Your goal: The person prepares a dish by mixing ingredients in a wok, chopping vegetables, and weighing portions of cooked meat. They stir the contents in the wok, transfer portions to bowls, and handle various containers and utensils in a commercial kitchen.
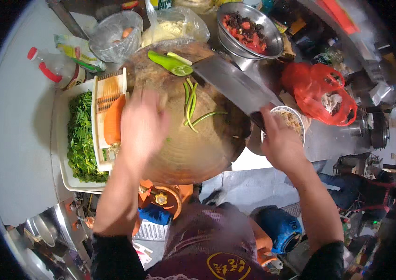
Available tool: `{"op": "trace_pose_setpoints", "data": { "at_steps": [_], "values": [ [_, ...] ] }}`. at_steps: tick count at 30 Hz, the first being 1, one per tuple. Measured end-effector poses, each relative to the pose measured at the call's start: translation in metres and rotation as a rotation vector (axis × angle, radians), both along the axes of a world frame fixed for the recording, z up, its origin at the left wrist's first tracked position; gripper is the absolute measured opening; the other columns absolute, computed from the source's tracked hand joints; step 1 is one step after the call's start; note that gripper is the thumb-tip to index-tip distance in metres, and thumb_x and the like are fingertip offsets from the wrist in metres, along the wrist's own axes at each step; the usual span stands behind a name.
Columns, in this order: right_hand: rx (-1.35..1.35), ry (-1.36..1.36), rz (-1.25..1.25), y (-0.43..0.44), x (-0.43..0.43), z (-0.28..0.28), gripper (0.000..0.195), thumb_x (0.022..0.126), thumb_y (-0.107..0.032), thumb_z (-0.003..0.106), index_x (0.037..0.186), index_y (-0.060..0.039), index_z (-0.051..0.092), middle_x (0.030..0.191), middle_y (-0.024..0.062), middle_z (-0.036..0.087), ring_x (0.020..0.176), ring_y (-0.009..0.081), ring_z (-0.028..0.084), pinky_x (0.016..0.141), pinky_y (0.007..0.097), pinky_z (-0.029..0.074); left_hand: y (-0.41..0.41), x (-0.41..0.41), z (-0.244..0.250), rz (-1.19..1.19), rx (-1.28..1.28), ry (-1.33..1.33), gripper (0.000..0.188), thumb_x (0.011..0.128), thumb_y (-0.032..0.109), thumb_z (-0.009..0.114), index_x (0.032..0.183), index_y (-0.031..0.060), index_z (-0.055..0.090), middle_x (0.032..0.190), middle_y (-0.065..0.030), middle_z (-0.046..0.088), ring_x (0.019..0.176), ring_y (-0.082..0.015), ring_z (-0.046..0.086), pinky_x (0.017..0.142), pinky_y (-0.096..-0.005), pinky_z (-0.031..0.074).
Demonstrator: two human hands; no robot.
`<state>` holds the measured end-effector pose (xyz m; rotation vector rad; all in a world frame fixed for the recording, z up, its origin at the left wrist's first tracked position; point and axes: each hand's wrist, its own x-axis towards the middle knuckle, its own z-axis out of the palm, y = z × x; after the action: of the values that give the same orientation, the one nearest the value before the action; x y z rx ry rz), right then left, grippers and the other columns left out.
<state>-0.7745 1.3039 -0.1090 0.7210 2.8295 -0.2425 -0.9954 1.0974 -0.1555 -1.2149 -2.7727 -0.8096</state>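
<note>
My right hand [281, 143] grips the dark handle of a wide-bladed cleaver [234, 84]. Its blade slants up and left over the right side of a round wooden chopping block [201, 150]. Blurred by motion, my left hand [143, 126] is over the block's left side, close to a peeled carrot [114, 122]; its fingers are too smeared to read. The carrot rests on a grater [108, 91]. Several thin green stalks [191, 101] lie mid-block. Near the back are a cut green pepper [168, 63] and a pale green strip [179, 58].
A white tub [61, 168] of chopped greens [84, 140] sits left, under the grater. Behind the block are a plastic-lined bowl [114, 38] and a metal bowl [226, 38] of red and dark pieces. Rightward are a small bowl [301, 122] and a red bag [306, 87].
</note>
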Motion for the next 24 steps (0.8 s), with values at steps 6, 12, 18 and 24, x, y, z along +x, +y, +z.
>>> {"op": "trace_pose_setpoints", "data": {
  "at_steps": [6, 12, 18, 24],
  "values": [
    [-0.708, -0.053, -0.336, -0.065, 0.09, 0.072, 0.052, 0.085, -0.005, 0.064, 0.133, -0.0018, 0.043, 0.107, 0.0266, 0.063, 0.095, 0.0417, 0.066, 0.078, 0.0417, 0.054, -0.071, 0.119, -0.054, -0.008, 0.05, -0.099, 0.032, 0.073, 0.007, 0.075, 0.101, 0.0087, 0.059, 0.091, -0.0134, 0.06, 0.074, -0.0317, 0.063, 0.059, -0.0382, 0.054],
    [-0.946, -0.255, 0.021, -0.062, 0.103, 0.021, 0.056, 0.086, -0.009, 0.063, 0.136, 0.0001, 0.038, 0.118, 0.0261, 0.059, 0.105, 0.0429, 0.061, 0.086, 0.0438, 0.053, -0.062, 0.131, -0.032, -0.078, 0.147, -0.105, 0.038, 0.073, 0.0, 0.075, 0.108, 0.005, 0.061, 0.099, -0.0142, 0.061, 0.082, -0.0301, 0.063, 0.068, -0.0357, 0.054],
    [-0.932, -0.31, 0.152, -0.044, 0.068, 0.011, 0.047, 0.085, -0.008, 0.059, 0.129, -0.001, 0.042, 0.107, 0.0232, 0.061, 0.097, 0.0433, 0.062, 0.082, 0.0459, 0.052, -0.079, 0.123, -0.068, -0.181, 0.145, 0.062, 0.032, 0.069, 0.009, 0.069, 0.101, 0.0055, 0.068, 0.109, -0.011, 0.06, 0.099, -0.0287, 0.059, 0.08, -0.0381, 0.053],
    [-0.75, 0.021, 0.114, -0.018, 0.097, 0.022, 0.043, 0.08, -0.001, 0.062, 0.121, -0.0016, 0.051, 0.094, 0.019, 0.063, 0.076, 0.0346, 0.065, 0.066, 0.0401, 0.053, -0.058, 0.102, -0.051, -0.178, 0.199, 0.028, 0.035, 0.071, 0.009, 0.072, 0.105, 0.003, 0.067, 0.107, -0.0137, 0.062, 0.092, -0.0315, 0.061, 0.078, -0.0387, 0.051]
  ]
}}
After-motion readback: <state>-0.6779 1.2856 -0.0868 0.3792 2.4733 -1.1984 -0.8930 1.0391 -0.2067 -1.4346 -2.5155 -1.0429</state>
